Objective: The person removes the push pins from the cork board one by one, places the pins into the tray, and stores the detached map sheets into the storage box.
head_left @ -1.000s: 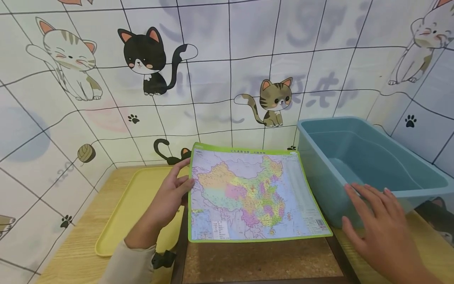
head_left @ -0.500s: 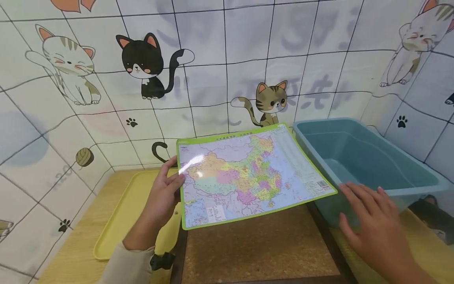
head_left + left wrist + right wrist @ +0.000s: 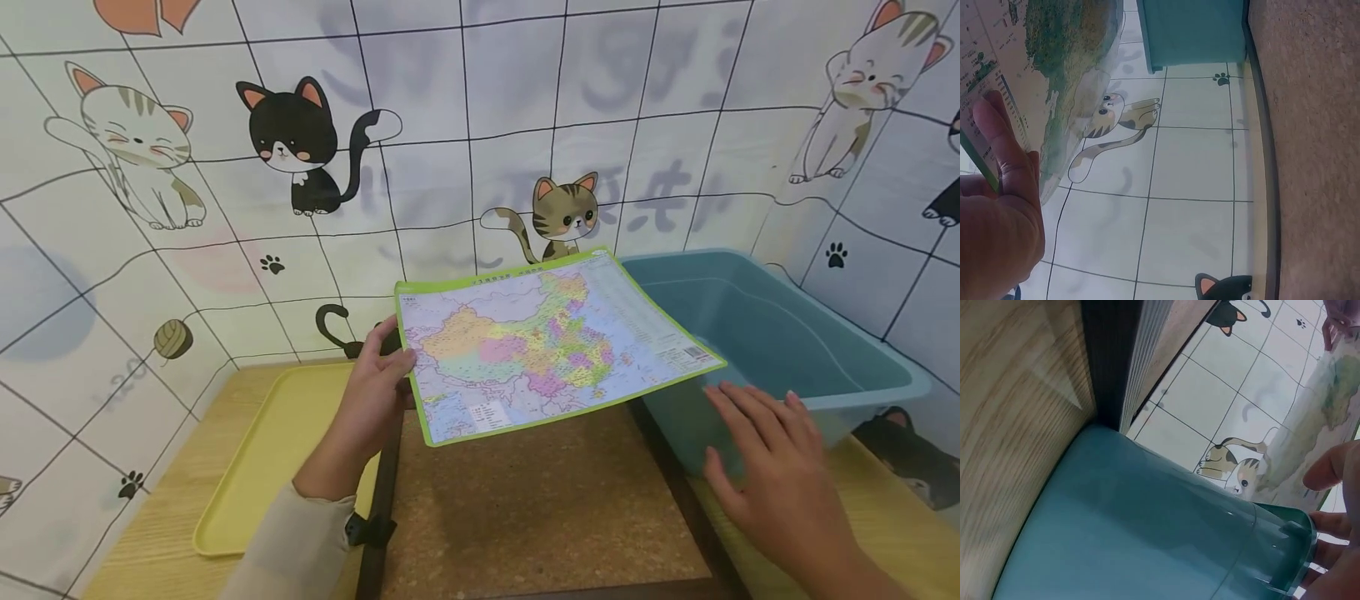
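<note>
My left hand (image 3: 372, 392) pinches the left edge of a thin, green-bordered map sheet (image 3: 517, 346). In the head view the sheet hangs tilted above a brown cork board (image 3: 540, 500), its right corner in front of the blue-green plastic bin (image 3: 693, 437). The left wrist view shows the sheet's other face, a green and brown relief map (image 3: 1054, 69), with my thumb lying along it. My right hand (image 3: 780, 475) is at the bin's near rim, fingers extended; the right wrist view has its fingertips (image 3: 1330, 524) touching the rim, thumb apart from them.
A yellow tray (image 3: 255, 467) lies on the wooden table (image 3: 142, 542) left of the board. The board has a dark raised frame (image 3: 686, 492) beside the bin. Behind stands a wall covering (image 3: 435, 192) with grid lines and cartoon cats.
The map has risen off the cork board, its right side tilting up and shifting toward the bin. My left hand went up with it. The right hand stays at the rim.
</note>
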### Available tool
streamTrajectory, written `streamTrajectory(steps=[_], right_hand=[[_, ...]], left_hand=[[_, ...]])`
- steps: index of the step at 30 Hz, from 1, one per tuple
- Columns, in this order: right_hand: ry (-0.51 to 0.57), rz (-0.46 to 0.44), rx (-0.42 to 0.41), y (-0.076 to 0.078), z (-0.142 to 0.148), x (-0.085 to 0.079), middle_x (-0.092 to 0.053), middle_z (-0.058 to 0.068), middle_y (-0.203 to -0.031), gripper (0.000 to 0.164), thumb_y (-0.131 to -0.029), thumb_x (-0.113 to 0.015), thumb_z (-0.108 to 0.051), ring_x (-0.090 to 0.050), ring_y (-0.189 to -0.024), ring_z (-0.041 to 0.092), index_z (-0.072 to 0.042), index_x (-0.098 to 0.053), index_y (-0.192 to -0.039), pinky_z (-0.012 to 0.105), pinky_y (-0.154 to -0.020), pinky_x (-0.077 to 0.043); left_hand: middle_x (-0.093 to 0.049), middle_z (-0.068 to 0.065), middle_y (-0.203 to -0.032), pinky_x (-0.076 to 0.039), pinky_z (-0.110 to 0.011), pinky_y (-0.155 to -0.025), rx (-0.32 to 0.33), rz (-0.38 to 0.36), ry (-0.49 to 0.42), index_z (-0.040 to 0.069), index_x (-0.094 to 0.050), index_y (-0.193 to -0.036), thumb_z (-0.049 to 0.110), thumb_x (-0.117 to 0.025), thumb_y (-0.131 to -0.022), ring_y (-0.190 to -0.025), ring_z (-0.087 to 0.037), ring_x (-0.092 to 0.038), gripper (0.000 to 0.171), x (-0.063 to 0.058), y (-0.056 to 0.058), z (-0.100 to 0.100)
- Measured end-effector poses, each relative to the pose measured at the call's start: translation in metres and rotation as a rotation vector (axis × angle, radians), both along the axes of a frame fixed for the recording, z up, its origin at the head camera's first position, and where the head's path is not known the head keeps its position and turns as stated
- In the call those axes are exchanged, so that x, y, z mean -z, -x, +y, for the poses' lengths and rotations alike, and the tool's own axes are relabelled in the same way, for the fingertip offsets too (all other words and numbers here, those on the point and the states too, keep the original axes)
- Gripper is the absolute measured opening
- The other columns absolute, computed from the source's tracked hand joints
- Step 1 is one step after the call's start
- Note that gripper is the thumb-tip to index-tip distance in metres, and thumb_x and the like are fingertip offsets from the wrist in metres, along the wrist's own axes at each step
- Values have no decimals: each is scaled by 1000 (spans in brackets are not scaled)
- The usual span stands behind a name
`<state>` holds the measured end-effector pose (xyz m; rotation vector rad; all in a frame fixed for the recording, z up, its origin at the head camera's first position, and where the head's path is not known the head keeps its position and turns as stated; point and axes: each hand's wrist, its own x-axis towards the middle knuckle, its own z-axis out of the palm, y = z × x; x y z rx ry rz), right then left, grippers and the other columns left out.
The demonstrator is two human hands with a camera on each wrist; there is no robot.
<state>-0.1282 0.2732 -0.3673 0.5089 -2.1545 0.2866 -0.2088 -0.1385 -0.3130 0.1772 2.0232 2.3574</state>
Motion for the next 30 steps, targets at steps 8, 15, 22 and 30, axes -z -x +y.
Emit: streamTrajectory(steps=[8,15,22,30], right_hand=[[-6,-56,19,-4,0,3,-56,24,-139,67,-104,-26,-51,-44,-138,38,-4,-52,-144,45,-125,-15],[-12,-60,11,-6,1,8,-41,17,-157,71,-104,-24,-55,-25,-153,25,-3,-46,-148,41,-127,-9],[-18,-37,-11,-6,3,10,-38,21,-157,76,-104,-24,-55,-23,-154,28,4,-43,-148,41,-127,-8],[-23,-44,1,-6,3,8,-39,21,-156,75,-104,-24,-56,-23,-154,28,3,-43,-148,41,-127,-7]], left_hand=[[-60,-21,-129,-56,-33,-69,19,16,37,30,-20,-155,12,-41,-108,-80,-21,-73,55,-7,15,21],[-61,-20,-125,-58,-35,-69,56,35,19,33,-21,-154,18,-42,-108,-77,-25,-73,53,-15,23,39],[-64,-16,-125,-59,-34,-69,61,6,-4,38,-24,-153,22,-46,-107,-72,-25,-72,53,-26,28,60],[-61,-17,-127,-61,-35,-68,131,-1,-93,35,-28,-152,18,-49,-105,-70,-22,-73,55,-37,33,84]])
